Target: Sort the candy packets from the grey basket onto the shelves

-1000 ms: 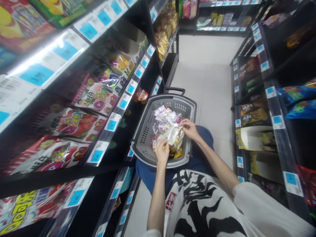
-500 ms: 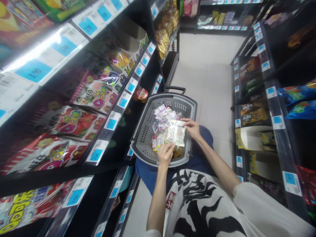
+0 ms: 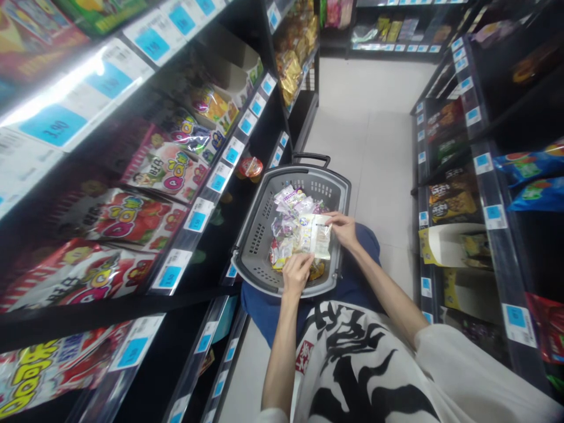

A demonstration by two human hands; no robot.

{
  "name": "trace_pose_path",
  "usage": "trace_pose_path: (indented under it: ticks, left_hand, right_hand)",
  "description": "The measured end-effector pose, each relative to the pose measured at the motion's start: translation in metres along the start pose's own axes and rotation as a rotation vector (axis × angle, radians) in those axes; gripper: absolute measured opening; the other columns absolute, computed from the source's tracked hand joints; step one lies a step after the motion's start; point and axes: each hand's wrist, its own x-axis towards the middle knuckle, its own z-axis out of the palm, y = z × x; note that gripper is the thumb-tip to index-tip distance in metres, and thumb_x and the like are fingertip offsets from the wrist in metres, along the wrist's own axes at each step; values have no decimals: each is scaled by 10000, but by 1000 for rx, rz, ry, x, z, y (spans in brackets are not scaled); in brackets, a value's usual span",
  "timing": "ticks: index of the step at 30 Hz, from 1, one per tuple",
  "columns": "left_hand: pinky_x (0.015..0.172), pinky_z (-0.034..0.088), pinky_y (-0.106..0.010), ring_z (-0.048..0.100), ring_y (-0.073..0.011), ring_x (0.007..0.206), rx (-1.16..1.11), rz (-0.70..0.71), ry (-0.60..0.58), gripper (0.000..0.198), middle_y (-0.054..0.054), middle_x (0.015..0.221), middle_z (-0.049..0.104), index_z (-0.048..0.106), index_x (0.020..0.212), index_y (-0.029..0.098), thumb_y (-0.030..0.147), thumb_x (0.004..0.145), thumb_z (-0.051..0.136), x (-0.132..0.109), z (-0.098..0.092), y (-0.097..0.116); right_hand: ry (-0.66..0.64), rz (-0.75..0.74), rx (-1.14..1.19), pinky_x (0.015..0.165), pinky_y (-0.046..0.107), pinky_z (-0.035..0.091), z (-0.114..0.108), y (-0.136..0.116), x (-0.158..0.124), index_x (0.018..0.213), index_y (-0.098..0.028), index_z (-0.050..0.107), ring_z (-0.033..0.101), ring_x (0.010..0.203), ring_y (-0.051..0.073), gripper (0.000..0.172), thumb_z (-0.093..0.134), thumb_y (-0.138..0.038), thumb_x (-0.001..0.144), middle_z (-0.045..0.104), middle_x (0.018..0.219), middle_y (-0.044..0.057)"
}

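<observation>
Over a grey shopping basket (image 3: 254, 271) I hold a pale, yellow-white snack packet (image 3: 318, 234) with its printed side up. My left hand (image 3: 296, 272) pinches the packet's near edge, fingers closed. My right hand (image 3: 343, 229) grips its far right corner between thumb and fingers. Beneath and beside the packet, several purple-and-white snack packets (image 3: 286, 224) lie heaped in the basket. Part of a yellow-brown packet (image 3: 317, 270) shows below it. The basket rests against my knees, its black handle (image 3: 312, 157) folded to the far end.
On the left, a shelf holds gummy candy bags (image 3: 132, 217) behind price tags (image 3: 200, 215). The right shelf carries blue snack bags (image 3: 535, 176) and an open yellow-white carton (image 3: 440, 247). Pale floor tiles (image 3: 374, 117) run ahead to a far shelf (image 3: 396, 44).
Both hands keep their hold on the snack packet, which is almost unmoved. The view has shifted very slightly.
</observation>
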Motion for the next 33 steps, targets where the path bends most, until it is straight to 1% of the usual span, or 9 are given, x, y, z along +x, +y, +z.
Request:
trace_pose_path:
  ticks: [8, 14, 18, 20, 23, 25, 27, 30, 33]
  left_hand:
    - [768, 530, -315, 687, -193, 861, 16, 30, -52, 244, -98, 898, 747, 783, 998, 276, 266, 958, 542, 0, 0, -1]
    - [755, 534, -307, 683, -184, 846, 45, 46, -20, 263, -90, 893, 753, 785, 997, 269, 265, 956, 525, 1, 0, -1]
    - [786, 531, -324, 678, -192, 873, 45, 49, -43, 256, -98, 913, 742, 777, 1029, 277, 261, 959, 531, 0, 0, -3]
    - [801, 530, -335, 671, -196, 882, 60, 69, -16, 254, -96, 921, 735, 777, 1037, 284, 238, 950, 542, -1, 0, -4]
    - [837, 533, -356, 663, -200, 913, 95, 93, 80, 253, -84, 936, 723, 778, 1033, 298, 199, 928, 570, -2, 1, -7]
    - [866, 532, -374, 659, -204, 941, 95, 103, 135, 241, -80, 954, 716, 773, 1031, 296, 181, 917, 595, -2, 2, -8]
    - [885, 529, -387, 660, -206, 956, 83, 99, 157, 219, -84, 971, 713, 764, 1030, 275, 173, 915, 607, -2, 3, -10]
    - [910, 524, -391, 666, -203, 956, 50, 36, 171, 168, -95, 980, 708, 749, 1005, 228, 204, 932, 600, -2, 4, -9]
    - [932, 513, -371, 666, -196, 962, -4, -52, 211, 165, -99, 980, 702, 733, 978, 197, 247, 951, 578, 1, 4, -5]
  right_hand:
    - [8, -10, -1, 824, 364, 563, 0, 1, 0, 621, -257, 744, 713, 888, 214, 112, 691, -211, 708, 770, 893, 25]
    - [10, 11, -34, 831, 365, 561, 0, 3, 0, 626, -245, 739, 713, 897, 218, 104, 683, -229, 713, 766, 898, 27]
    - [14, 19, -38, 827, 361, 559, 0, 5, 0, 621, -245, 736, 713, 891, 216, 105, 677, -224, 706, 765, 892, 25]
    - [16, 17, -31, 821, 354, 557, 0, 6, 0, 626, -244, 738, 712, 889, 212, 103, 674, -211, 701, 761, 892, 27]
    - [17, 11, -29, 815, 345, 555, -1, 7, 1, 640, -241, 738, 707, 891, 209, 85, 684, -221, 703, 755, 894, 29]
    - [14, 22, -49, 819, 347, 555, -1, 7, 1, 694, -246, 749, 702, 883, 207, 61, 696, -257, 722, 755, 895, 23]
    - [9, 35, -69, 810, 342, 553, 0, 7, 1, 772, -252, 762, 696, 867, 201, 81, 700, -297, 748, 755, 893, 16]
    - [-14, 13, -88, 788, 324, 543, -1, 6, 1, 852, -254, 767, 681, 846, 189, 115, 689, -313, 790, 740, 898, 16]
    - [-44, -81, -145, 840, 324, 526, -1, 5, 3, 897, -258, 761, 658, 922, 187, 110, 687, -296, 826, 698, 975, 33]
